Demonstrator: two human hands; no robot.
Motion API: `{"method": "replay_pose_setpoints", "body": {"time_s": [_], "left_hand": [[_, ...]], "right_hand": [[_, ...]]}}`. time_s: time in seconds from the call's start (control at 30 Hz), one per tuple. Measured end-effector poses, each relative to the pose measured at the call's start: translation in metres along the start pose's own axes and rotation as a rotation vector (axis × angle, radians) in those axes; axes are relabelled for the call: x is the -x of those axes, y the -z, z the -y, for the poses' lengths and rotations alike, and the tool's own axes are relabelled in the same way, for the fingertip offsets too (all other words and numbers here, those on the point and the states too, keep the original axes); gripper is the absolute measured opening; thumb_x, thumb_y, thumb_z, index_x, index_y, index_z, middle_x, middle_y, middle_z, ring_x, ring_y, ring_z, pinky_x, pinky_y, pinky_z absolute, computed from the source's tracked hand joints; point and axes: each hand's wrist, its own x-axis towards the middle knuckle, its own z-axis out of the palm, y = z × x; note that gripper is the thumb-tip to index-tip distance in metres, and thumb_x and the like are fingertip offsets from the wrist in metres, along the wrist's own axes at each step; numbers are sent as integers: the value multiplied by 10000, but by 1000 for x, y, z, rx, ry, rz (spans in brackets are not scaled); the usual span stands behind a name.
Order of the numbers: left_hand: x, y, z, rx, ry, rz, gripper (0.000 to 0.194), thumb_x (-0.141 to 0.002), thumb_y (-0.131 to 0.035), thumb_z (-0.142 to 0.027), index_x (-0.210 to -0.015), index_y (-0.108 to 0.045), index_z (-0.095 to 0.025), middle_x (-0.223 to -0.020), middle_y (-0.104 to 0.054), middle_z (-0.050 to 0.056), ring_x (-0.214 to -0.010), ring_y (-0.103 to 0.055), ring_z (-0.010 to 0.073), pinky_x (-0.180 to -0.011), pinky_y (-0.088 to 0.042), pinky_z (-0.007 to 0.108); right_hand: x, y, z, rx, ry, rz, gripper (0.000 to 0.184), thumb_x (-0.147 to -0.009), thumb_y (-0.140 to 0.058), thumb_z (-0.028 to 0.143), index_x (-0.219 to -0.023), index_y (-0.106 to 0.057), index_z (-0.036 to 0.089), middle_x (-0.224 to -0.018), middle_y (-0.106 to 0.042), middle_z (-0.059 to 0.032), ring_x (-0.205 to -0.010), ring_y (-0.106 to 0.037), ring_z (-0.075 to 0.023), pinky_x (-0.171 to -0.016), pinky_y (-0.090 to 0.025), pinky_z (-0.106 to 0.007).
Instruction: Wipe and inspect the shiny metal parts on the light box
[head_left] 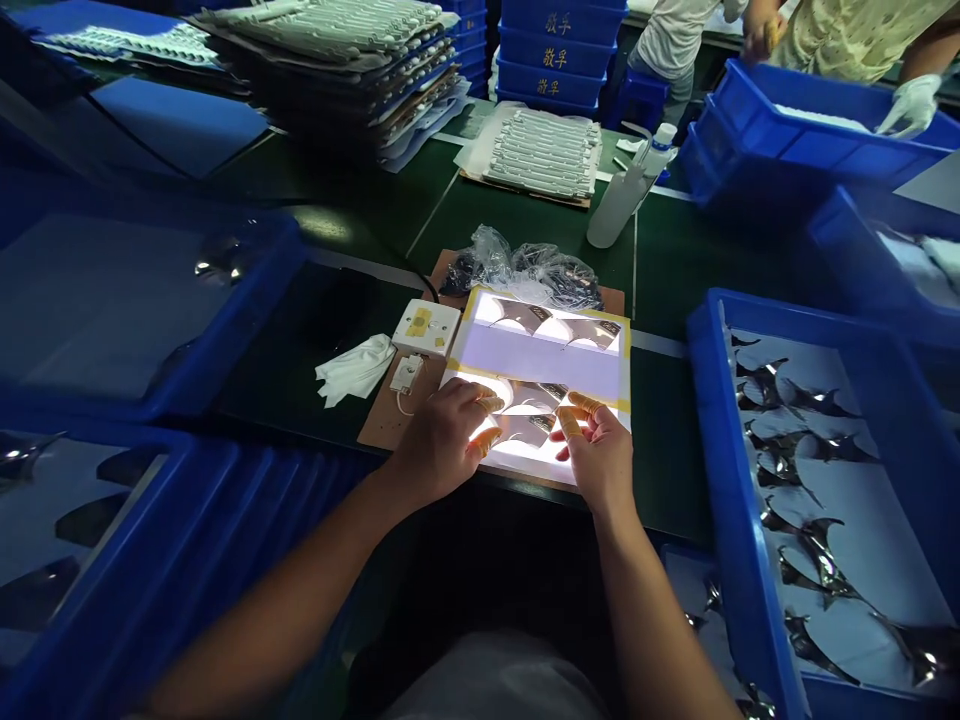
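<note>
A shiny, curved metal piece [529, 431] with pointed ends is held low over the lower lit strip of a glowing light panel [544, 362]. My left hand [442, 437] pinches its left end, with yellow finger covers on the fingers. On the opposite end, my right hand [598, 447], also in yellow finger covers, closes thumb and fingers. Its exact edges blur into the glare and a similar curved shape just above it. Dark curved shapes [521, 317] show on the panel's upper strip.
A white switch box [426, 327] and a crumpled white cloth [356, 370] lie left of the panel. Behind it is clear plastic wrap [525, 268]; a bottle [622, 200] stands farther back. A blue tray [709, 420] at right holds shiny parts. A gloved co-worker's hand [911, 107] rests at another bin.
</note>
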Motion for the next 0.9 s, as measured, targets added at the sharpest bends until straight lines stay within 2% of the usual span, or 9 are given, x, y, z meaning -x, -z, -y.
{"method": "replay_pose_setpoints", "body": {"time_s": [0.17, 0.27, 0.4, 0.63, 0.73, 0.9], "left_hand": [[10, 5, -1, 18, 7, -51, 327, -886, -668, -82, -1198, -656, -181, -1149, -685, 106, -1097, -652, 265, -928, -611, 455], [16, 6, -2, 19, 19, -83, 317, -887, -673, -84, -1187, -661, -187, -1135, -691, 94, -1090, -658, 258, -924, -613, 443], [22, 7, -5, 46, 26, -111, 281, -911, -661, -100, -1181, -665, -178, -1127, -695, 96, -1088, -662, 244, -940, -607, 426], [31, 9, -7, 47, 54, -135, 242, -940, -643, -136, -1172, -662, -199, -1129, -700, 87, -1092, -663, 244, -953, -597, 429], [30, 2, -7, 30, 55, -90, 296, -911, -695, -159, -1203, -654, -192, -1170, -691, 103, -1120, -646, 264, -969, -589, 449], [22, -17, -8, -76, 18, 41, 401, -845, -746, -131, -1234, -649, -129, -1168, -673, 145, -1100, -602, 305, -954, -584, 496]], "right_hand": [[-2, 2, -4, 146, 9, -41, 640, -861, -670, 637, -1273, -675, 148, -871, -745, -87, -651, -684, -223, -555, -505, -329], [-3, 4, -2, 235, -28, 12, 623, -867, -659, 637, -1219, -702, 125, -668, -700, -40, -567, -641, -207, -538, -445, -310], [-6, -2, 1, 133, -101, 104, 579, -853, -662, 625, -1132, -723, 121, -525, -622, 6, -448, -530, -163, -464, -343, -278], [-8, -13, -8, -75, -141, 208, 527, -761, -728, 621, -974, -727, 139, -494, -589, 23, -394, -447, -116, -435, -269, -249], [-5, -12, -9, -81, -147, 213, 506, -743, -744, 602, -961, -721, 146, -507, -588, 29, -385, -439, -108, -416, -243, -240], [-2, -8, -8, -7, -115, 239, 466, -804, -705, 568, -990, -729, 142, -481, -572, 30, -384, -456, -114, -415, -251, -230]]}}
